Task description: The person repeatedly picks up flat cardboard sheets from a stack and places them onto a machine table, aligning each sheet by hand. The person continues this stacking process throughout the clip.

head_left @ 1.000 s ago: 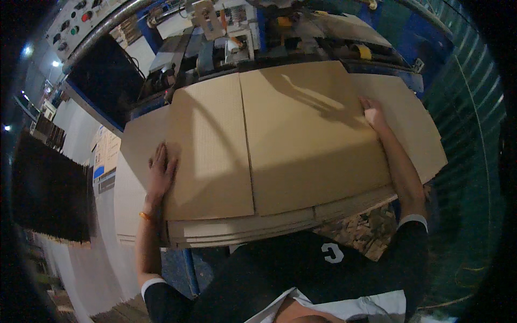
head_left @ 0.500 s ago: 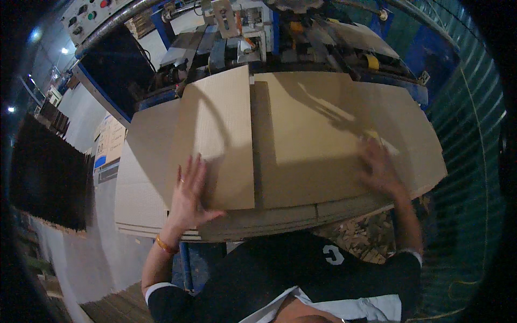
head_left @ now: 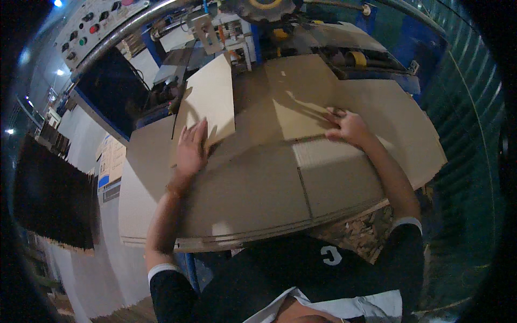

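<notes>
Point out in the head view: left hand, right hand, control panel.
Left hand (head_left: 191,155): head view, back of the hand.
Right hand (head_left: 351,128): head view, back of the hand.
Control panel (head_left: 110,21): head view, its grey face near the red button (head_left: 94,28).

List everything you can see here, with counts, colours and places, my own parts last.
Cardboard panels: two, tan, upper centre
Cardboard stack: one, tan, beneath the panels
Machine: one, mostly blue and grey, top
Control panel: one, pale, top left
Ring: one, yellow, machine's right
Pile: one, dark, left
Scraps: many, brown, below the stack's right
Wall: one, green, right
Sleeves: two, black, white-cuffed, bottom
Hands: two; left hand at left panel, right hand at right panel
</notes>
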A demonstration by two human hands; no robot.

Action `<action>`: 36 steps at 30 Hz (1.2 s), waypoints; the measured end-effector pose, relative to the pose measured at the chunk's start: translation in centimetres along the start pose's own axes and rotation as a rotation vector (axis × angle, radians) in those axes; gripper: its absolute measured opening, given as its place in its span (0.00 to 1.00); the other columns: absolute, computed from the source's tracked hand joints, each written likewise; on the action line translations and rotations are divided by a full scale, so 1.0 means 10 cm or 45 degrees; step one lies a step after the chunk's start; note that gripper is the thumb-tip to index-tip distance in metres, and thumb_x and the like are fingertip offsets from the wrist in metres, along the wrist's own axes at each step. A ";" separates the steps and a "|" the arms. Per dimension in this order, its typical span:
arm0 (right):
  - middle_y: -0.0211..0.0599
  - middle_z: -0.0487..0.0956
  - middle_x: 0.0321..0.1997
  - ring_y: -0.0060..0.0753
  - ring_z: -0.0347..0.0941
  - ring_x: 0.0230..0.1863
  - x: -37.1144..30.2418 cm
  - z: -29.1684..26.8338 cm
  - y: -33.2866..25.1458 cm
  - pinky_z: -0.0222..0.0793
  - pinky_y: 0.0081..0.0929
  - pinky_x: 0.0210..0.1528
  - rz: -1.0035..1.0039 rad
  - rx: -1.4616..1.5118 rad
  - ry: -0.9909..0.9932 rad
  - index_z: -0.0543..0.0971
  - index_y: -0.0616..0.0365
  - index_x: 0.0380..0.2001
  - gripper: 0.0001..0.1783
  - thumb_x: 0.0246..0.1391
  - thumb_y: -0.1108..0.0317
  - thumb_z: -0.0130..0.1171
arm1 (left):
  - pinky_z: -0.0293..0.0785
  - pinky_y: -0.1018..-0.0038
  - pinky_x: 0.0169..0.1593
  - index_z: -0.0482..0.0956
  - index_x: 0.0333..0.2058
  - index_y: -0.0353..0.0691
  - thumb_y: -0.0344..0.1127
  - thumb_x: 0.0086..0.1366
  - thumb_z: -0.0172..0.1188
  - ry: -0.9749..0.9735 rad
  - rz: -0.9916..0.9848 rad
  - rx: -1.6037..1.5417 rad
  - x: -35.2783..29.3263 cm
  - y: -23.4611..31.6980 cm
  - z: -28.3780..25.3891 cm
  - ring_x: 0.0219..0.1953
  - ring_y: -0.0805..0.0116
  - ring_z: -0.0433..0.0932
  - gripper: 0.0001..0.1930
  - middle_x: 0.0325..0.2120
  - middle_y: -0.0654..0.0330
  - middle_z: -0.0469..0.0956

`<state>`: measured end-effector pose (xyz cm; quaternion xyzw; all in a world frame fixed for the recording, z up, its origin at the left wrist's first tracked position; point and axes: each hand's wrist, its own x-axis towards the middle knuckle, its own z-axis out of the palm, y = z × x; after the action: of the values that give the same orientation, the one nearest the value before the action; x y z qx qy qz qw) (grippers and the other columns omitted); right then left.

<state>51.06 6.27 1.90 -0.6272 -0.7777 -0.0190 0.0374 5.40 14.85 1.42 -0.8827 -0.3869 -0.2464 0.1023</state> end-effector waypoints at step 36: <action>0.40 0.73 0.47 0.36 0.70 0.46 -2.17 -0.37 1.06 0.67 0.30 0.45 0.626 1.663 1.895 0.66 0.66 0.51 0.26 0.47 0.71 0.53 | 0.70 0.67 0.47 0.67 0.48 0.30 0.39 0.59 0.53 1.377 -1.210 -1.549 -2.72 -0.98 -0.95 0.46 0.63 0.70 0.22 0.46 0.51 0.69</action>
<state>66.13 -12.92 3.66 -0.4557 -0.2654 0.0321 0.8490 -20.90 0.77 -4.57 -0.3000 -0.4112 -0.7983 -0.3218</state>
